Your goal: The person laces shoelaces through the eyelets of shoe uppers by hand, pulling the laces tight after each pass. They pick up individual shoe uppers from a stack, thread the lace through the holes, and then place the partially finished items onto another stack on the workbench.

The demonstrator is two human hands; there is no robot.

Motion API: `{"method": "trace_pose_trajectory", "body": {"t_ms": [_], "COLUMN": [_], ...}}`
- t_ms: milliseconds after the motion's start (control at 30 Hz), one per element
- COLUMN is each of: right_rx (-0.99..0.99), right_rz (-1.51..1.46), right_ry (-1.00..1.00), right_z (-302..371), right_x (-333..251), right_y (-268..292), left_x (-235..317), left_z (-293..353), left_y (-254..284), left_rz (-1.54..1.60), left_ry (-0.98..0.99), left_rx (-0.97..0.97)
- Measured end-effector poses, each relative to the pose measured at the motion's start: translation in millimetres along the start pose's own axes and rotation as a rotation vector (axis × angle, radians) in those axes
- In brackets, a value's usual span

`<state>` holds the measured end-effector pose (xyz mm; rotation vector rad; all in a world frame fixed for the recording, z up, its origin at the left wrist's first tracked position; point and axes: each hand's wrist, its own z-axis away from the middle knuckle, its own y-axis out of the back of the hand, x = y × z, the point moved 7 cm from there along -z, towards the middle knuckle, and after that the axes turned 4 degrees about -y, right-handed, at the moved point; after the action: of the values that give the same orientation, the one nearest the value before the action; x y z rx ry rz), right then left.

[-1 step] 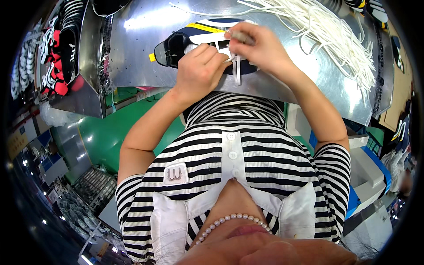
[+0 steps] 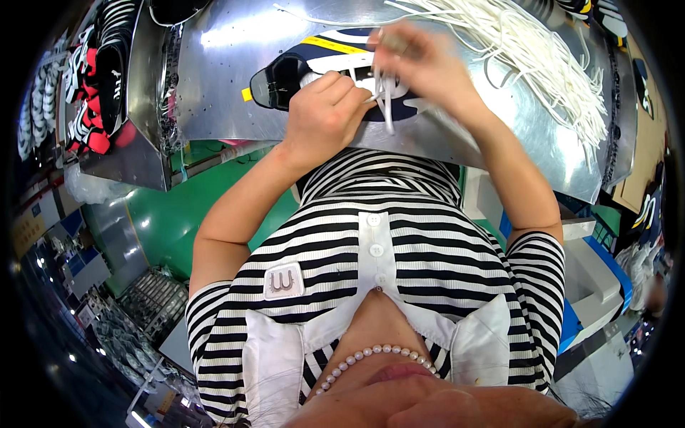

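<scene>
Since the earlier frame, the right hand [image 2: 428,68] has shifted slightly outward and is now motion-blurred; strands of white lace [image 2: 388,107] beside it have changed shape, while the left hand [image 2: 325,107] and the shoe [image 2: 335,63] are nearly unmoved. Left hand: fingers closed, thumb against forefinger, pinching lace over the middle of the shoe. Right hand: fingers curled above the front part of the shoe, with lace running up toward the fingertips; blur prevents telling how far they are open or whether they grip it. A greyish patch among these fingers is too blurred to identify.

Shoe: navy with white panels and a yellow stripe, lying on the metal surface [image 2: 214,107] in front of the person, its dark heel opening to the left and its front partly hidden by the right hand. A yellow tab [image 2: 247,94] projects at the heel. One lace end hangs between the hands, over the near side of the shoe.

Right of the shoe, a bundle of white laces [image 2: 528,64] is spread across the surface. Farther left, beyond the surface's edge, stand red-and-black shoes [image 2: 93,121]. Below, green floor [image 2: 193,192] is visible beside the striped shirt [image 2: 321,250].
</scene>
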<state>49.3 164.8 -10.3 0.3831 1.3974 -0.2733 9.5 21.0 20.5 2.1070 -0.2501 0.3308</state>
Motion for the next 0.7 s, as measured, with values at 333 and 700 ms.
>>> {"method": "trace_pose_trajectory", "body": {"t_ms": [333,700], "right_rx": [0.031,0.085], "right_rz": [-0.235,0.072], "right_ry": [0.089,-0.050], "right_z": [17.7,-2.0], "right_x": [5.9,12.2], "right_y": [12.1,-17.6], "left_x": [-12.1,-41.1], "left_z": [6.1,17.0], "left_y": [5.8,1.3], "left_rz": [0.156,0.079], "left_ry": [0.237,0.705], "left_rx": [-0.046,-0.099]}}
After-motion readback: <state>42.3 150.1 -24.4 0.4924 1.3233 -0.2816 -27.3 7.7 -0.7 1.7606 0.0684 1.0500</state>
